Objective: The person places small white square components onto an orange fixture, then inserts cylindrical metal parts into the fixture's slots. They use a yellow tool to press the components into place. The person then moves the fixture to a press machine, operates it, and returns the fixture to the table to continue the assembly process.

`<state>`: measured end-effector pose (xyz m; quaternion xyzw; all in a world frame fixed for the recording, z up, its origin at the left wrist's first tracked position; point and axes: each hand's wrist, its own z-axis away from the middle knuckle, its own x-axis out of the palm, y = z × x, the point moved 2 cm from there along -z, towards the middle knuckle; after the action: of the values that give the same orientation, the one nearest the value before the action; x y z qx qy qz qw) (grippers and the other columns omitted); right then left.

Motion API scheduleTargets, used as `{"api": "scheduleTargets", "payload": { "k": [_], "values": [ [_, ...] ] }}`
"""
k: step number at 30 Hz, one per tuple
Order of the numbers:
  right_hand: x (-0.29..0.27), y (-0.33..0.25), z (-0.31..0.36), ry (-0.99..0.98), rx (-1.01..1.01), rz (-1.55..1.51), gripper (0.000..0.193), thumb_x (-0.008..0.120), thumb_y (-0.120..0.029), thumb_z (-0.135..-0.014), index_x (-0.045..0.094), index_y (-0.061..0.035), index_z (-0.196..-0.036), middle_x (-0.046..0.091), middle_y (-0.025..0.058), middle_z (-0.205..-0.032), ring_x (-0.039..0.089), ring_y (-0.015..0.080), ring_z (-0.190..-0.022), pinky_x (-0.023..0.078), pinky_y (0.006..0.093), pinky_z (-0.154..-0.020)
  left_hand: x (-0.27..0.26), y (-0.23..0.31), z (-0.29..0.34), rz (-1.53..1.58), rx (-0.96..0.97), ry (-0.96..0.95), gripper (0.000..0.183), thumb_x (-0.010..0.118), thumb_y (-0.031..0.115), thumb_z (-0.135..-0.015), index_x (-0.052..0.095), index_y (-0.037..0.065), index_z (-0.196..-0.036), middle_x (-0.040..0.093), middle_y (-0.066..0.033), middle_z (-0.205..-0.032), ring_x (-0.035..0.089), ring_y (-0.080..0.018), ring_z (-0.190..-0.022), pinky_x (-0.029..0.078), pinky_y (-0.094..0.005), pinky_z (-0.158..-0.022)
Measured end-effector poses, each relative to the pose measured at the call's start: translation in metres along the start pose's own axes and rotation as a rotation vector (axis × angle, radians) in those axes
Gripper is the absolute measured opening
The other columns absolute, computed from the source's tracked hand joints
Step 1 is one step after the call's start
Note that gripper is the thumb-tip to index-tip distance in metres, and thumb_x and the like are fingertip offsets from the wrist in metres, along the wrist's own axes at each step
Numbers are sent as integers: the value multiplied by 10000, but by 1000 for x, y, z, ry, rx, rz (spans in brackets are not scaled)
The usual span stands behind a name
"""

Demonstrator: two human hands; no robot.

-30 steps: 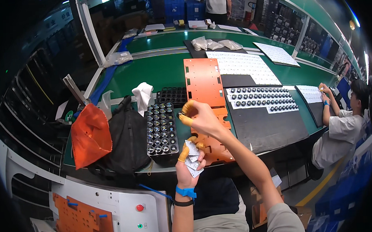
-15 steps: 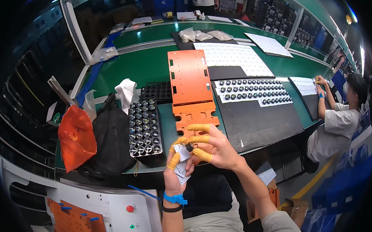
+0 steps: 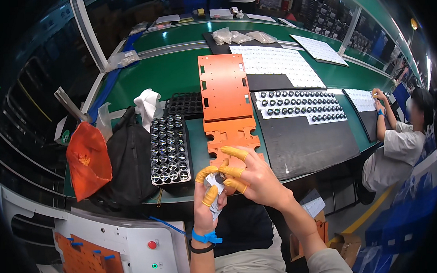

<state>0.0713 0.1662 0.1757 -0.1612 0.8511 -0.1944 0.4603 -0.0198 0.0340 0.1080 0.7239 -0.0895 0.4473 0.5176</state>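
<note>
Over to the green bench, spreading out beyond left hand and right hand! Carries a filled black tray left of the left hand, a second black tray farther off; bears an orange fixture straight ahead, plus, right of the right hand, a broad black board.

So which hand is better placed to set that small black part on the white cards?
Probably the right hand: it appears to be pinching the black part close to the white cards, while the left hand is busy holding them.
</note>
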Motion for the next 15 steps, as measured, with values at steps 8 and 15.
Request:
{"api": "scheduleTargets", "payload": {
  "k": [8,15],
  "values": [
    [-7,-9,2,-25,-24,90,363,760,-112,-790,705,-54,-1144,525,188,-1366,511,366,-1238,469,424,-971,-6,0,0,-43,-13,-72,434,569,229,-967,423,86,-1350,558,-44,-1048,485,-73,-656,371,-196,-509],
    [-6,-8,1,19,3,2,386,772,-112,-785,707,-88,-1165,535,173,-1358,545,345,-1157,478,413,-930,-3,2,4,22,-78,-35,467,556,262,-977,419,70,-1380,574,-67,-1057,462,-72,-644,360,-210,-513]
  ]
}}
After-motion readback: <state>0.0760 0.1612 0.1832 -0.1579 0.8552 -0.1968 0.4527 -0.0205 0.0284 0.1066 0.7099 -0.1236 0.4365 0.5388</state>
